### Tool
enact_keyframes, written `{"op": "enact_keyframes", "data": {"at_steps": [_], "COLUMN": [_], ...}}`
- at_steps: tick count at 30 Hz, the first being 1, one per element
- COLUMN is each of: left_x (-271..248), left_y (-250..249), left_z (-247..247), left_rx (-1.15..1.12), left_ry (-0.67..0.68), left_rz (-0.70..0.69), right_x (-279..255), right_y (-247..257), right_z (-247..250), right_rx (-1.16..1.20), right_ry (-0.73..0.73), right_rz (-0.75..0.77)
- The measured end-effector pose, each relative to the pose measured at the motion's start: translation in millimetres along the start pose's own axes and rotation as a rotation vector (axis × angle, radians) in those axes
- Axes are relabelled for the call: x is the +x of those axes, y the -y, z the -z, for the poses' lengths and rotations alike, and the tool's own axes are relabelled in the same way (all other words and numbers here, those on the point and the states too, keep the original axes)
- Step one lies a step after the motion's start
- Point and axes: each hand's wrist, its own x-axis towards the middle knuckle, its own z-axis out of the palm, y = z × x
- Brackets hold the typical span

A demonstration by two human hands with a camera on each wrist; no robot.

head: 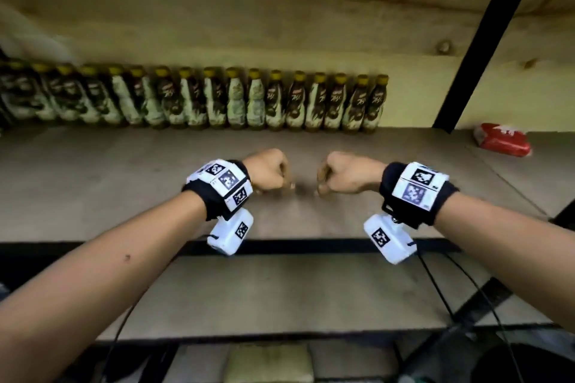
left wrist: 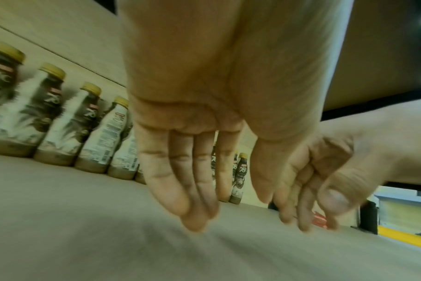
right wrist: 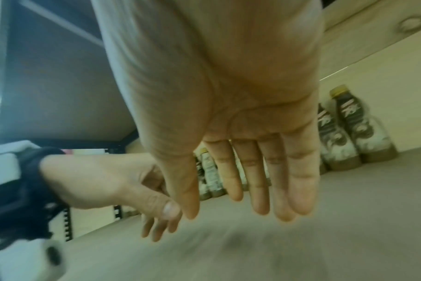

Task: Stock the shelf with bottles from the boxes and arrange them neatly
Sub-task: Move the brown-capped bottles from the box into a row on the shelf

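A single row of bottles stands on the shelf against its pale wooden back panel, running from 9 o'clock past 12 to about 1 o'clock in the head view. Each bottle has a yellow-gold cap, a narrow neck and a wider waisted body wrapped in a dark brown and cream label; in the left wrist view the lowest band of the bottles shows light brown liquid, and some labels carry "78°C" while others are turned to show white panels of small print and a barcode. Every bottle is upright, long axis vertical, cap up, and neighbours stand shoulder to shoulder. The labels do not all face the same way.

The left hand and right hand hover over the bare front part of the shelf board, near the centre, close to each other but apart, and well in front of the row. From the wrist views the fingers of the left hand hang downward, nearly straight and loosely together, holding nothing; the right hand's fingers hang the same way, relaxed and empty. Both fingertip sets are just above the board; whether they touch it cannot be told.

A red packet lies at 2 o'clock on the neighbouring shelf section beyond a black upright post.
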Motion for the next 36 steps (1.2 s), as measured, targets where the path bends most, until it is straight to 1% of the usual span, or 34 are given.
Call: {"op": "enact_keyframes", "data": {"at_steps": [3, 5, 8, 10, 12, 14, 17, 18, 21, 23, 26, 29, 32, 36], "left_x": [-44.0, -72.2, -105.2, -122.3, -136.8, -142.5, -143.3, -142.8, -145.4, -157.3, -180.4, -203.7, -223.3, -241.1], "left_y": [32.5, 52.7, 82.4, 98.0, 105.5, 113.0, 127.2, 133.3, 148.2, 156.7, 170.8, 187.9, 214.2, 250.9], "left_z": [3.5, 6.1, -0.7, -15.4, -39.7, -68.0, -118.1, -136.6, -194.1, -236.0, -301.7, -365.0, -430.4, -517.6], "left_rx": [-0.090, -0.138, -0.194, -0.194, -0.144, -0.078, -0.109, -0.132, -0.182, -0.231, -0.269, -0.341, -0.419, -0.481], "left_ry": [0.137, 0.233, 0.343, 0.394, 0.452, 0.496, 0.546, 0.536, 0.431, 0.420, 0.468, 0.550, 0.605, 0.640], "left_rz": [0.046, 0.054, 0.000, -0.053, -0.114, -0.126, -0.011, 0.041, 0.226, 0.340, 0.438, 0.519, 0.627, 0.744], "right_x": [-21.4, -32.1, -41.5, -47.6, -59.7, -69.2, -78.3, -80.8, -89.9, -99.6, -120.4, -139.4, -155.5, -162.7], "right_y": [39.3, 65.2, 94.2, 106.9, 112.4, 111.6, 98.2, 90.6, 56.9, 33.4, 4.3, -16.3, -33.1, -51.5], "right_z": [-36.4, -62.2, -106.1, -138.2, -171.7, -203.7, -249.7, -265.0, -314.9, -352.8, -408.0, -463.9, -525.9, -618.9], "right_rx": [0.133, 0.211, 0.297, 0.347, 0.409, 0.438, 0.468, 0.481, 0.564, 0.600, 0.686, 0.761, 0.857, 0.905], "right_ry": [0.107, 0.150, 0.210, 0.221, 0.232, 0.258, 0.293, 0.311, 0.348, 0.366, 0.384, 0.446, 0.483, 0.467], "right_rz": [0.017, -0.001, -0.028, -0.052, -0.100, -0.139, -0.201, -0.219, -0.298, -0.366, -0.473, -0.566, -0.701, -0.857]}}
